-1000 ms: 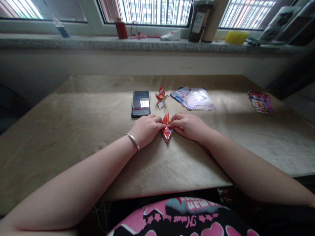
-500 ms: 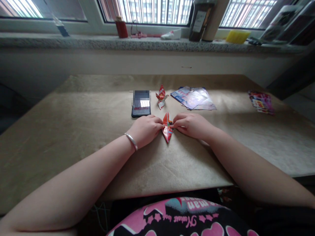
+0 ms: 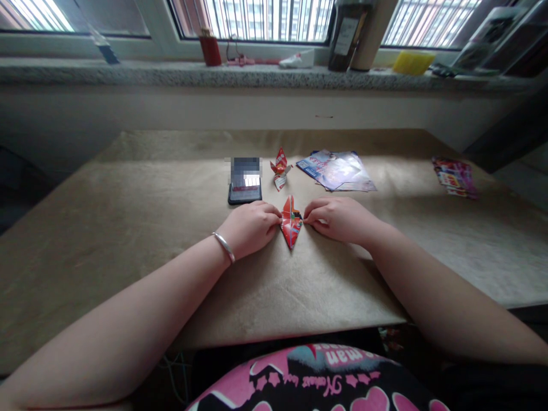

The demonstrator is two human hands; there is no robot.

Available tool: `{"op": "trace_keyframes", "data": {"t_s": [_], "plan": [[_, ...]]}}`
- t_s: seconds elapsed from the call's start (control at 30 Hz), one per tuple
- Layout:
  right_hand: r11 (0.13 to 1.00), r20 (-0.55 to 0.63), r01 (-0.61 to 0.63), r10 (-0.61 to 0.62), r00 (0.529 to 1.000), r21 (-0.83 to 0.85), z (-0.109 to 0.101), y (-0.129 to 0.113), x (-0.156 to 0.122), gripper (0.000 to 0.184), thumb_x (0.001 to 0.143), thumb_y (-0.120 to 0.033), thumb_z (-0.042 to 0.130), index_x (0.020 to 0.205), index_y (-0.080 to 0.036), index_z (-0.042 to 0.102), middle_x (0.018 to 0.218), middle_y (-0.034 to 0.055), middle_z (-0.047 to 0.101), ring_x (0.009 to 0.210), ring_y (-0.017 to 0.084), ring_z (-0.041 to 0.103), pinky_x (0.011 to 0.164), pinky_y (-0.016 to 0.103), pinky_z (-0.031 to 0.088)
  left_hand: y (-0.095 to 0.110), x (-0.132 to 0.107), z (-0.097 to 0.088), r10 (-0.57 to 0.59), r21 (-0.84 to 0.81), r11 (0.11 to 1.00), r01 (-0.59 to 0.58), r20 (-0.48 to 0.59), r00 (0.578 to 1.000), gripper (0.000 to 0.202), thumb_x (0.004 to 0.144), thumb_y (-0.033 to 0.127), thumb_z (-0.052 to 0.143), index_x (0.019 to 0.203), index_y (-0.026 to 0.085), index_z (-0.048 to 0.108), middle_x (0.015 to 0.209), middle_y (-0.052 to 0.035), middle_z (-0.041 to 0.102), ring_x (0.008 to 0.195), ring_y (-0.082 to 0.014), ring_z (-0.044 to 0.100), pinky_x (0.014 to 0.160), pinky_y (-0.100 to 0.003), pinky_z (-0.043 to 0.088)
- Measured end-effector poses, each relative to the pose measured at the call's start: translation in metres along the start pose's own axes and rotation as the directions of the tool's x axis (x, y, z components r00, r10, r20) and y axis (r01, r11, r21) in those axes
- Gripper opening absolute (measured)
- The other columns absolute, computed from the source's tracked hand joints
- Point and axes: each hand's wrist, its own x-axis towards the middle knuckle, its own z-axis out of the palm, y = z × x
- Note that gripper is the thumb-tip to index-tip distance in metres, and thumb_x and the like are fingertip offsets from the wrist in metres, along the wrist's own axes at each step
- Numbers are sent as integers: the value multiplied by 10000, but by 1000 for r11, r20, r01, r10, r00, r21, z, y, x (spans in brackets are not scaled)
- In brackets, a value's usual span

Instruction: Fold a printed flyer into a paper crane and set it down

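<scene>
A folded red paper piece (image 3: 291,225), diamond-shaped with a dark and green print, lies on the table in front of me. My left hand (image 3: 254,227) pinches its left corner between thumb and fingertips. At the opposite corner my right hand (image 3: 336,220) has its thumb and forefinger closed on the paper's edge. Just beyond is a finished-looking red and white folded paper figure (image 3: 281,170) with pointed ends. A phone (image 3: 245,181) lies beyond my left hand, its screen partly blurred out.
Printed sheets (image 3: 338,170) lie fanned at the back of the table (image 3: 128,228). Small red and purple packets (image 3: 455,178) rest farther right. Along the windowsill (image 3: 171,74) stand a red container (image 3: 210,50), a dark bottle (image 3: 347,37) and a yellow object (image 3: 413,63).
Both hands have drawn slightly outward to the paper's side corners. The paper's middle now shows more fully and looks flatter.
</scene>
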Motion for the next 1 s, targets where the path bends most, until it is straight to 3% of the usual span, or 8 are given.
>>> {"op": "trace_keyframes", "data": {"t_s": [0.17,0.33,0.5,0.63,0.8,0.9,1.0], "plan": [[996,-16,-60,61,998,73,-1,-2,-1,198,836,-238,535,833,-236,733,971,23,709,870,181,648,760,308,492,0,0,0,-2,-50,999,1,-18,1000,225,851,199,492,934,165,698,977,-55,682,900,-184,606,843,-311,496],[993,-3,-95,96,995,75,-2,-9,1,249,880,-310,499,892,-243,738,1223,35,629,1076,223,591,930,396,471,-3,1,3,4,-82,997,-8,-50,999,192,849,184,511,917,157,688,901,-67,661,849,-171,592,825,-297,489],[994,31,-108,108,994,7,-1,-12,0,402,907,-453,436,1085,-197,690,1364,104,513,1200,282,511,1018,452,411,-5,2,7,120,-138,981,-135,-110,987,219,883,192,486,927,187,701,924,-56,665,962,-173,571,921,-314,457],[995,36,-103,104,994,-20,4,-9,1,413,909,-402,444,1213,-174,607,1420,132,438,1241,289,467,1022,440,402,0,2,8,218,-144,961,-237,-135,967,246,888,193,492,1032,217,690,966,-63,654,1027,-181,548,935,-336,458],[996,-26,-87,87,996,-32,9,-6,2,375,882,-322,502,1211,-165,592,1352,144,499,1185,275,502,994,423,417,3,1,9,197,-142,966,-215,-134,971,267,879,165,506,1067,229,684,1099,-77,633,1006,-176,559,920,-346,465],[999,-97,-52,52,994,2,8,-7,2,273,862,-288,539,1086,-185,656,1202,114,601,1058,240,560,924,385,454,2,1,9,180,-133,972,-194,-106,978,273,889,167,491,1065,248,685,1067,-54,666,945,-165,583,856,-323,492],[997,-87,33,-27,996,67,7,-7,3,190,866,-230,532,958,-211,697,1043,63,669,953,193,584,853,322,469,2,1,7,177,-117,976,-185,-72,982,280,895,176,485,1084,252,677,1088,-40,675,952,-169,595,843,-323,504]]}}
